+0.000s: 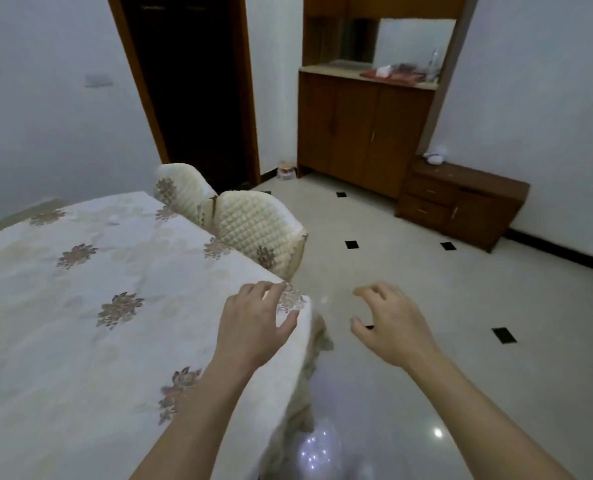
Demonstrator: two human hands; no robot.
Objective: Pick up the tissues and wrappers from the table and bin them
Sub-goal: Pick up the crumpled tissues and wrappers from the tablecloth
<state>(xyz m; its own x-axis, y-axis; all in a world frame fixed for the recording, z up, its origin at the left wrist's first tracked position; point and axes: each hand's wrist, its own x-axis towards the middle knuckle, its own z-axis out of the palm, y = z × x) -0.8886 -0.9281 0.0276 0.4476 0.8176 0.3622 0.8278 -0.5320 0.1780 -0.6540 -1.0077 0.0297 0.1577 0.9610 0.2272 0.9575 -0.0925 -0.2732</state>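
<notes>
A table (80,306) under a white cloth with flower prints fills the left of the view. No tissue, wrapper or bin shows anywhere on it or around it. My left hand (253,323) hovers over the table's near right corner, fingers curled apart, holding nothing. My right hand (392,323) hangs over the floor just right of that corner, fingers spread and curved, also holding nothing.
Two chairs with quilted cream covers (253,230) stand at the table's far right side. A dark doorway (191,81) lies behind them. A wooden cabinet (364,126) and a low drawer unit (461,206) line the back wall. Glossy tiled floor (426,289) spreads to the right.
</notes>
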